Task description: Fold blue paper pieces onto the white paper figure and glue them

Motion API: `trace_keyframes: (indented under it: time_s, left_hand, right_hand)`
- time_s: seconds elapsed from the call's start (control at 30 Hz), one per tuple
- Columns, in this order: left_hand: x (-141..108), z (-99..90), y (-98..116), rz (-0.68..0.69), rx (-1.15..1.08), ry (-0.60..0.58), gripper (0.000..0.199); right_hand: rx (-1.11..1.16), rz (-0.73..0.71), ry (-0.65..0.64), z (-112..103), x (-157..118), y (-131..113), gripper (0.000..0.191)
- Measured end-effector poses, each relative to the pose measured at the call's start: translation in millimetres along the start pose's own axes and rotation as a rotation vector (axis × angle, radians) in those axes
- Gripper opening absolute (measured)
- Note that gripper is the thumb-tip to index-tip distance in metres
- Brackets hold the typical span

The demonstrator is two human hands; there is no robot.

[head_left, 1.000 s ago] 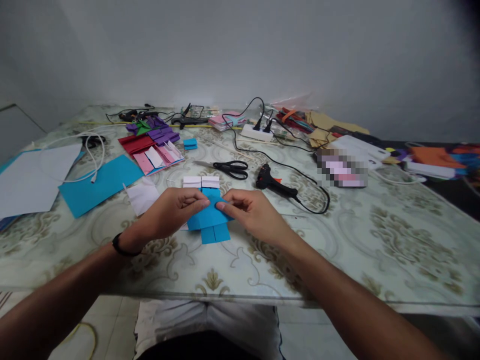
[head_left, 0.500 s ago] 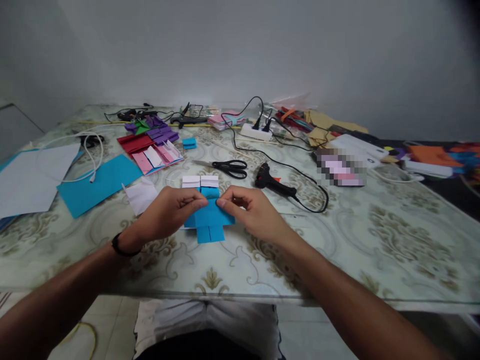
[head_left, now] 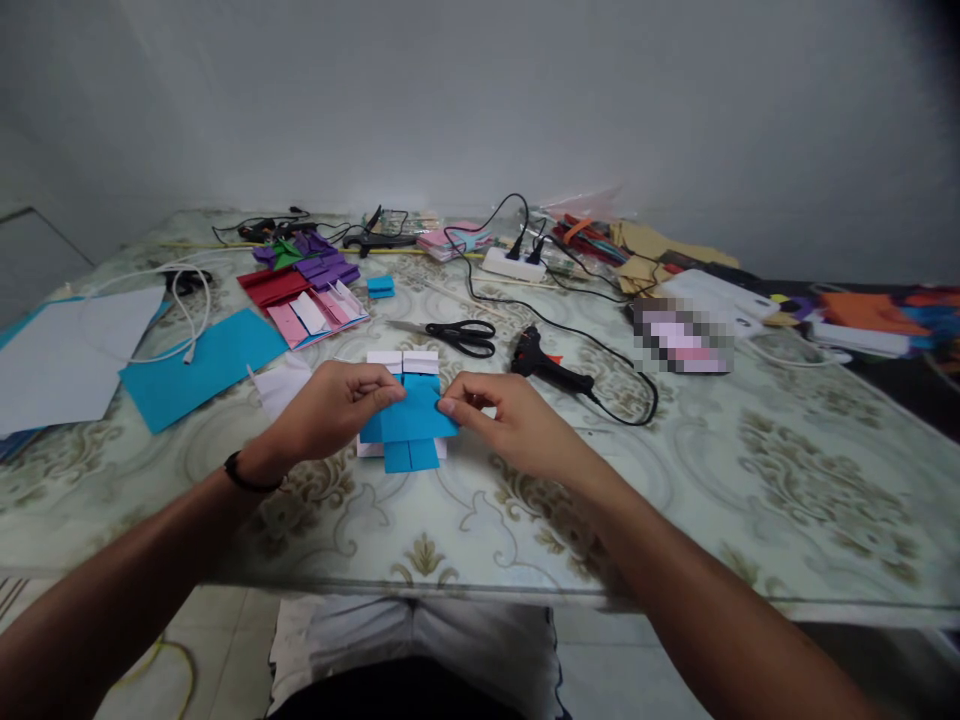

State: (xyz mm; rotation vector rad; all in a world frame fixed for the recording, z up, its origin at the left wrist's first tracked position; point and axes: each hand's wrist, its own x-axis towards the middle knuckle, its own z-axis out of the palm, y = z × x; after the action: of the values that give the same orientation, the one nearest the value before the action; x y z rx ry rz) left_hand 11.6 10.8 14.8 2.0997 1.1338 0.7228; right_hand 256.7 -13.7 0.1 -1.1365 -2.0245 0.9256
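Observation:
Between my hands is a folded blue paper piece (head_left: 409, 412), with flaps at its sides and a slit tab at its lower end. My left hand (head_left: 341, 402) pinches its upper left edge between thumb and fingers. On the opposite side, my right hand (head_left: 499, 412) pinches the right edge the same way. Folded white paper (head_left: 384, 362) shows just beyond the blue piece, and white bits also peek out beneath it. Black-handled scissors (head_left: 461, 336) lie behind my hands, and a black glue gun (head_left: 551, 362) rests to the right of them.
A blue sheet (head_left: 199, 370) and white sheets (head_left: 79, 355) lie at left. Red, pink and purple folded papers (head_left: 315, 310) sit farther back. A white power strip (head_left: 514, 264) has black cords looping across the table (head_left: 712, 480). Coloured papers (head_left: 870, 312) are piled at far right.
The blue piece has shifted slightly left and away from me, and its side flaps sit differently, showing more white beneath. Both hands keep their pinch.

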Motion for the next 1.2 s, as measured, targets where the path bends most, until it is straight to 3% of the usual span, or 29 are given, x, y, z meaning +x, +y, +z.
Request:
trace_keyframes:
  time_s: [0.23,0.43,0.63,0.77,0.97,1.1,1.2]
  left_hand:
    - [1.7,0.7,-3.5,-0.01,-0.013,-0.015,0.034]
    - [-4.6,11.4,-0.8,0.033,-0.083,-0.106,0.03]
    - [-3.7,9.4,1.7,0.043,-0.048,-0.078,0.036]
    - [-4.0,7.5,3.5,0.066,-0.001,-0.052,0.037]
    - [-4.8,11.2,3.2,-0.118,-0.044,-0.058,0.044]
    - [-2.5,10.5,-2.6,0.017,0.071,0.078,0.054]
    - [-0.8,7.9,-4.9,0.049,0.078,0.062,0.055]
  right_hand:
    - [-0.009,0.019,-0.026,-3.2,0.5,4.5,0.029]
    - [0.143,0.018,-0.026,4.1,-0.2,3.2,0.023]
    - [0.26,0.033,0.016,4.4,0.0,3.2,0.03]
    - [0.288,0.043,-0.024,5.6,0.0,4.0,0.032]
    - [0.252,0.058,0.04,7.5,0.6,5.3,0.035]
    - [0.248,0.055,0.057,6.8,0.7,6.9,0.035]
    - [0.25,0.064,0.059,6.2,0.5,8.2,0.036]
